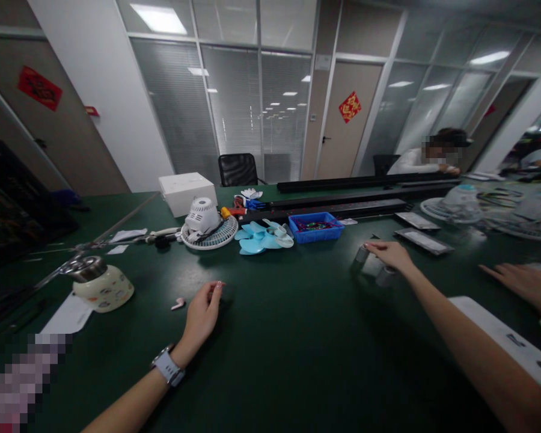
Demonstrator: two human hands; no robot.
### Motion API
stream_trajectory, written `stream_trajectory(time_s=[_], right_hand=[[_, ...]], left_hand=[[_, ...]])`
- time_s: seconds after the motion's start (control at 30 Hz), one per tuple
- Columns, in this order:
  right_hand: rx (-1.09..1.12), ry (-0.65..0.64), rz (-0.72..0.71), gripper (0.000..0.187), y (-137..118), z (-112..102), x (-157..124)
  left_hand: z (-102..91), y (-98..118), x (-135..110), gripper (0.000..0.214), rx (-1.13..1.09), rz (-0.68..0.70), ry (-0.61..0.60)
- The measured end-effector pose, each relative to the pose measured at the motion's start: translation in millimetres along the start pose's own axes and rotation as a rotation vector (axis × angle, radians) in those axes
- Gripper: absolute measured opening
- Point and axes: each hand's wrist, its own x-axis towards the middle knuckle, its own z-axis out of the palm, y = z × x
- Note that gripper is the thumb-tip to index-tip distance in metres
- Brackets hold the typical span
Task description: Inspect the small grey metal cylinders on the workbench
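Right of centre in the frame, I have the right hand [391, 254] pinching the top of a grey cylinder [361, 255] between its fingertips; a second cylinder [386, 276] stands just beside it, under the palm, partly blurred. Left of centre, the left hand [204, 310] is loosely curled above the green table [279, 349], thumb and forefinger near one another; from my screen I cannot tell whether they meet or hold anything. A watch [168, 365] circles that wrist, and a pink earbud [178, 304] lies just to its left. Across the middle of the frame, from left to right, I note a fan housing [202, 218], pale blue fan blades [258, 238] and a blue tray [316, 234] of small coloured parts. At the right edge, a co-worker's hand [520, 282] extends flat, fingers leftward, above a white panel [491, 331].
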Motion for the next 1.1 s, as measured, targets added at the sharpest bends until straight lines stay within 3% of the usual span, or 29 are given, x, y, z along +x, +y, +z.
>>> stream_trajectory(time_s=[0.17,0.3,0.43,0.57,0.77,0.87,0.97,1.1], right_hand=[[0.230,0.045,0.045,0.049,17,-11,-31],[0.513,-0.193,-0.003,0.064,39,-13,-69],[0.560,-0.282,0.005,0.069,35,-8,-91],[0.581,-0.405,-0.072,0.061,-20,7,-107],[0.671,-0.633,-0.346,0.054,-154,62,-153],[0.753,-0.732,-0.495,0.048,-204,90,-174],[0.809,-0.762,-0.612,0.035,-228,109,-186],[0.804,-0.728,-0.645,0.023,-231,118,-189]], left_hand=[[0.8,-1,0,0.046,-0.001,-0.006,0.009],[2.1,1,0,0.046,0.000,-0.015,-0.011],[2.9,2,-1,0.044,-0.002,-0.018,-0.027],[3.8,6,-3,0.041,0.016,0.035,-0.017],[6.6,29,-15,0.035,0.021,0.223,-0.062],[6.9,42,-25,0.031,0.031,0.334,-0.104],[8.5,50,-31,0.030,0.004,0.406,-0.148],[13.0,55,-32,0.028,-0.018,0.407,-0.169]])
